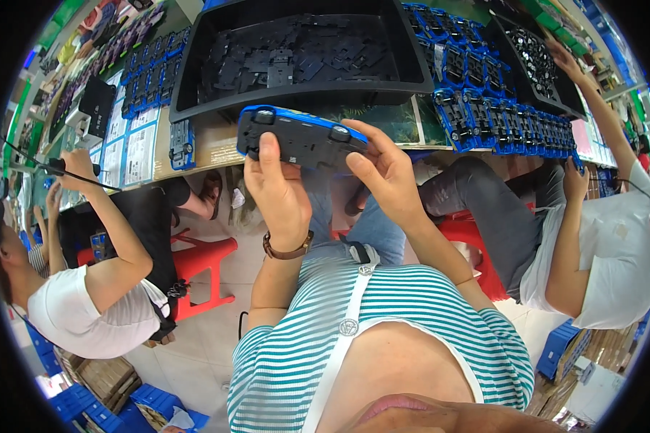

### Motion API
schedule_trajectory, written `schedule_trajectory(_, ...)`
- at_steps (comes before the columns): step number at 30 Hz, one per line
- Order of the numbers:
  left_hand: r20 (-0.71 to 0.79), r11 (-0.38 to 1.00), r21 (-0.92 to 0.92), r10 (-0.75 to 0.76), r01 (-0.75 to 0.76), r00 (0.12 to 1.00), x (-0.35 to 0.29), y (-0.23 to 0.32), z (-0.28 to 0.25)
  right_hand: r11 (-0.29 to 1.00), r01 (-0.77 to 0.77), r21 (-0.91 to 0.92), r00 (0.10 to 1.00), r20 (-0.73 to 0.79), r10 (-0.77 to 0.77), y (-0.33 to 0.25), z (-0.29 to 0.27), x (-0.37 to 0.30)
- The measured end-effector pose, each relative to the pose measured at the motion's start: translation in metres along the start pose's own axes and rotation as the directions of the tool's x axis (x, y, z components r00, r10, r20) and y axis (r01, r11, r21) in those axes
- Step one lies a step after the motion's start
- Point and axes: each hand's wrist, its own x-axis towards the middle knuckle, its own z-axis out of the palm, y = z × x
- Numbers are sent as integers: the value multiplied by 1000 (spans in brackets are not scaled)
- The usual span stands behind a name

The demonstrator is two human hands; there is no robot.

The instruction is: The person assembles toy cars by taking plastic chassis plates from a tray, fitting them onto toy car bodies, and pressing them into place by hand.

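Between my two hands I hold a blue toy car [303, 138], its black underside and wheels turned up toward me. My left hand [278, 184] grips its left end, the thumb pressed on the black base near a wheel. At the other end my right hand [388, 169] has its fingers behind the car and its thumb by the lower right edge. Just beyond the car stands a large black bin [303, 92] filled with loose flat black plastic parts [296, 54], which look like car base plates.
Many blue toy cars [498, 123] stand in rows at the right, beside a black tray of small wheel-like parts [531, 61]. More cars [152, 68] and a lone one [182, 144] lie left. Co-workers sit on both sides, near red stools [204, 270].
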Motion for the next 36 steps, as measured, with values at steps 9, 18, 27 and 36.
schedule_trajectory(9,-59,991,99,98,-92,993,23,29,-27,999,-26,21,1000,-4,27,23,48,33)
schedule_trajectory(18,-102,990,121,86,-74,991,56,47,-57,997,-69,-44,995,68,72,33,79,63)
schedule_trajectory(27,-122,996,-51,-76,70,990,80,66,-81,997,-71,21,996,62,70,42,95,65)
schedule_trajectory(36,-130,991,63,-108,117,986,82,54,-78,990,-100,96,995,7,100,53,91,57)
